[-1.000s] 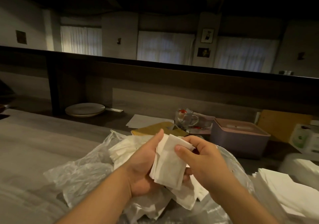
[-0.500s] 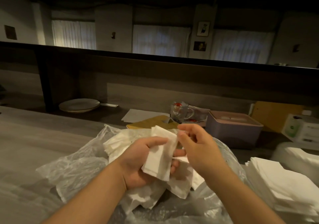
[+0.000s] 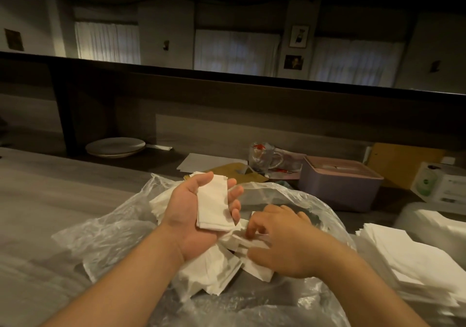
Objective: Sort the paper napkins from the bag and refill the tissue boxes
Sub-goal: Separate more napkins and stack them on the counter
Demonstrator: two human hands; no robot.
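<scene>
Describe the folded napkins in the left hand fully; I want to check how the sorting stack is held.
The folded napkins are a thin stack of white, soft-looking paper, folded to a long rectangle with edges roughly aligned. The stack lies on the upturned palm of the left hand, lengthwise along the fingers, which curl up at its right edge while the thumb borders its left. It is held above the clear plastic bag of loose napkins. The right hand does not touch it.

My right hand [image 3: 285,238] is leaving the folded napkins [image 3: 214,205] and dropping into the plastic bag [image 3: 106,238], fingers digging at the loose napkins [image 3: 242,243], while my left hand [image 3: 199,213] is now cradling the stack alone, palm up.
</scene>
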